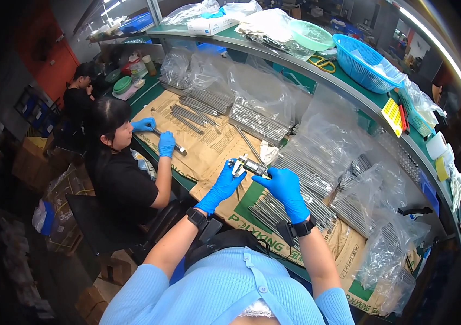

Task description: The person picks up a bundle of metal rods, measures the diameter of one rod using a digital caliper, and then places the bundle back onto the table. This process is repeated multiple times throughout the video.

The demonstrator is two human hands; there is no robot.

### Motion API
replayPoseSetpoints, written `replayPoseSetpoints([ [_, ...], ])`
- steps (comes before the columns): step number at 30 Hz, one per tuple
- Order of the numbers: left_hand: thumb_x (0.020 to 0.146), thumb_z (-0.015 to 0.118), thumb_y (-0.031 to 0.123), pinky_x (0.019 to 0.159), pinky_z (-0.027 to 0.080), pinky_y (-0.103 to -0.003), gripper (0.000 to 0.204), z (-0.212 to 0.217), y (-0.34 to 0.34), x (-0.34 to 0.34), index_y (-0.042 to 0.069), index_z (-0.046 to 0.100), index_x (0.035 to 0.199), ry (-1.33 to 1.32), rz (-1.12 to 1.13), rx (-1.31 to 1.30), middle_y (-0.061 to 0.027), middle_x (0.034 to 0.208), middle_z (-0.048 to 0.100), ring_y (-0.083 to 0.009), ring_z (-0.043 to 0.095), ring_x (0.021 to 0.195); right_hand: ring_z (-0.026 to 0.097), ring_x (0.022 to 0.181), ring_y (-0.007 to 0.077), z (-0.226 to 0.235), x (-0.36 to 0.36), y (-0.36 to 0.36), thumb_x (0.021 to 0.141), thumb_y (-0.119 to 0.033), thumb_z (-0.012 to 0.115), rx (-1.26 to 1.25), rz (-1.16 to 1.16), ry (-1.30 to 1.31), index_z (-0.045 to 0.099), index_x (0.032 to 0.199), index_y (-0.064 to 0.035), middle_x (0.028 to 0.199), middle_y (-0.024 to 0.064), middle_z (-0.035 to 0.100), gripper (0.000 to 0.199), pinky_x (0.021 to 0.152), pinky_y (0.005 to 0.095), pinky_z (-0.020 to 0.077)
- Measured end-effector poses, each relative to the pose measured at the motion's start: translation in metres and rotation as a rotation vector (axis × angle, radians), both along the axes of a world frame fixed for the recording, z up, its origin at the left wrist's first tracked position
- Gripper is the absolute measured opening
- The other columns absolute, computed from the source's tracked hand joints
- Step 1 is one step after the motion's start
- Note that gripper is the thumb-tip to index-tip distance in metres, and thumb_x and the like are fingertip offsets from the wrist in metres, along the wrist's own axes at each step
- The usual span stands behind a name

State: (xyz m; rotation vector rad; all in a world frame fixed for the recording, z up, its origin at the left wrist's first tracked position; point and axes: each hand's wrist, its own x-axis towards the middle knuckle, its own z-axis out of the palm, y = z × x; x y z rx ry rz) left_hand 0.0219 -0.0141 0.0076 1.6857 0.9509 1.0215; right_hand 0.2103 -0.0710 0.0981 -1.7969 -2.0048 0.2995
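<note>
A metal caliper [253,166] with a dark display housing is held in front of me, above the bench. My right hand [287,194], in a blue glove, is closed round the caliper's body and beam end. At the jaw end, my left hand [222,187], also gloved in blue, has its fingers closed on the caliper. Whether those fingers pinch a part as well is too small to tell. Just below and right of the caliper lie many thin metal rods [274,214] in a loose bundle. A crumpled white cloth [268,152] rests just beyond it.
Brown paper sacking [217,149] covers the bench. Plastic-wrapped rod stacks [260,116] line the back. On the shelf above stand a blue basket [363,64], a green bowl [312,36] and yellow-handled scissors [321,64]. To my left, a gloved co-worker [125,168] holds a metal rod.
</note>
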Motion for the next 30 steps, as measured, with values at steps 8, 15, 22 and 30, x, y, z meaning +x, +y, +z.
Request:
replayPoseSetpoints([
  [8, 0.084, 0.061, 0.015, 0.083, 0.042, -0.030, 0.044, -0.004, -0.002, -0.004, 0.001, 0.035, 0.116, -0.050, -0.012, -0.044, -0.0116, 0.106, 0.047, -0.0173, 0.050, 0.096, 0.057, 0.049, 0.0256, -0.002, -0.001, 0.000, 0.071, -0.061, 0.059, -0.039, 0.007, -0.021, 0.062, 0.063, -0.0053, 0.051, 0.0117, 0.055, 0.056, 0.044, 0.0348, 0.0422],
  [15, 0.081, 0.063, 0.012, 0.087, 0.041, -0.032, 0.048, 0.001, -0.015, -0.017, 0.001, 0.041, 0.122, 0.388, 0.047, 0.389, -0.0149, 0.111, 0.043, -0.0254, 0.048, 0.102, 0.058, 0.051, 0.0262, 0.013, 0.010, 0.000, 0.071, -0.061, 0.059, -0.087, -0.039, 0.028, 0.062, 0.062, -0.0054, 0.053, 0.0124, 0.056, 0.056, 0.046, 0.0352, 0.0430],
  [22, 0.081, 0.059, 0.006, 0.087, 0.041, -0.033, 0.037, -0.011, -0.023, -0.021, 0.008, 0.054, 0.117, 0.266, 0.075, 0.447, -0.0148, 0.114, 0.042, -0.0291, 0.048, 0.103, 0.058, 0.050, 0.0254, 0.017, 0.015, 0.016, 0.072, -0.058, 0.061, 0.036, -0.084, 0.012, 0.065, 0.067, -0.0044, 0.054, 0.0121, 0.057, 0.054, 0.045, 0.0340, 0.0416],
  [30, 0.081, 0.054, -0.003, 0.082, 0.042, -0.032, 0.030, -0.018, 0.003, 0.019, 0.008, 0.060, 0.108, 0.202, 0.036, 0.339, -0.0136, 0.101, 0.052, -0.0256, 0.054, 0.094, 0.060, 0.057, 0.0307, 0.006, 0.015, 0.022, 0.076, -0.051, 0.058, -0.003, -0.171, -0.006, 0.065, 0.070, -0.0041, 0.060, 0.0155, 0.060, 0.048, 0.051, 0.0386, 0.0463],
])
